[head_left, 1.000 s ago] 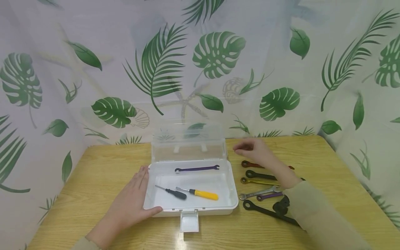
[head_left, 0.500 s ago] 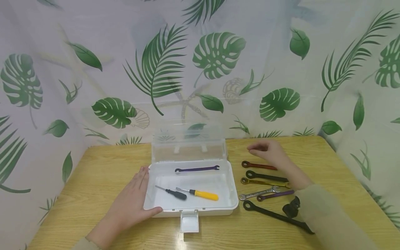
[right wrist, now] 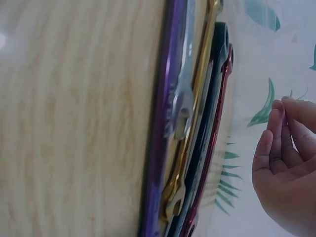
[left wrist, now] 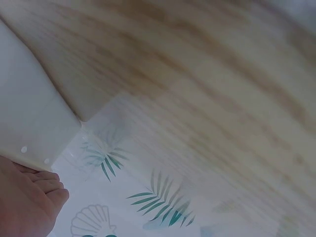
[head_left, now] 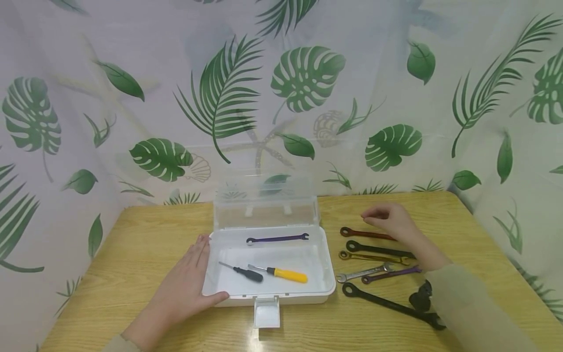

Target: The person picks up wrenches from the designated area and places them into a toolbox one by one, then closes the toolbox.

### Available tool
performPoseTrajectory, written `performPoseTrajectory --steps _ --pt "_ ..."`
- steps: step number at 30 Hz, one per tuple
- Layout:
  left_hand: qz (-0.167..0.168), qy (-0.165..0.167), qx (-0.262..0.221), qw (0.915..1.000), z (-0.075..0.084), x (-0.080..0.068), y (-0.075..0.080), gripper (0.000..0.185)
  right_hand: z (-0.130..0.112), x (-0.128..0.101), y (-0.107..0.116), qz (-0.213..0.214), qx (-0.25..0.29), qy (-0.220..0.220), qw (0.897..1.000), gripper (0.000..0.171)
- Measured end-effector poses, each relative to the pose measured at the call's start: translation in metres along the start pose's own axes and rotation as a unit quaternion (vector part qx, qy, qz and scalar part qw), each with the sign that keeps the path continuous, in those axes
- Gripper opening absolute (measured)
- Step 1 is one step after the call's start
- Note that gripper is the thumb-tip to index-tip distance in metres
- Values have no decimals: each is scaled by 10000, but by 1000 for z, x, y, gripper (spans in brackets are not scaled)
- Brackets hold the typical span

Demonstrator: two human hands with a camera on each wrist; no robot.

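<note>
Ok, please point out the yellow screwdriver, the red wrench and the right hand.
yellow screwdriver [head_left: 286,274], head view, on its handle
red wrench [head_left: 358,233], head view, on its shaft
right hand [head_left: 391,220], head view, on its back

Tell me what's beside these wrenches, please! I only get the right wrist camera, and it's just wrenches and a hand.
Observer: A white box with its clear lid up stands on the table, just left of the row of wrenches.
Operator: Ooh, is anything inside?
Observer: Yes, three tools: a purple wrench, a yellow screwdriver and a black screwdriver.
Operator: What's the other hand doing?
Observer: The left hand lies flat against the box's left side, with its thumb on the front rim.
</note>
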State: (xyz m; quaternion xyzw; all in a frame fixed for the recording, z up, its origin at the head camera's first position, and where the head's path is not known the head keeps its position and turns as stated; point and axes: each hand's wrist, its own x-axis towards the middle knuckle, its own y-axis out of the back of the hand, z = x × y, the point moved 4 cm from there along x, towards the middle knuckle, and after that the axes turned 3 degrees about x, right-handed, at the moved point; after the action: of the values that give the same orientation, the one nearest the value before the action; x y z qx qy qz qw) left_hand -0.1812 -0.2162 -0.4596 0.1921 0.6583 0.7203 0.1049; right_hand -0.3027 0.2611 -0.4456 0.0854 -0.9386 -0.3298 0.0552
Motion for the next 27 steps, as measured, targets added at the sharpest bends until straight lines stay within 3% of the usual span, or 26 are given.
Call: performPoseTrajectory --steps 27 --pt "44 -21 -63 10000 -2 0 -2 124 44 -4 5 -139 -179 -382 9990 29"
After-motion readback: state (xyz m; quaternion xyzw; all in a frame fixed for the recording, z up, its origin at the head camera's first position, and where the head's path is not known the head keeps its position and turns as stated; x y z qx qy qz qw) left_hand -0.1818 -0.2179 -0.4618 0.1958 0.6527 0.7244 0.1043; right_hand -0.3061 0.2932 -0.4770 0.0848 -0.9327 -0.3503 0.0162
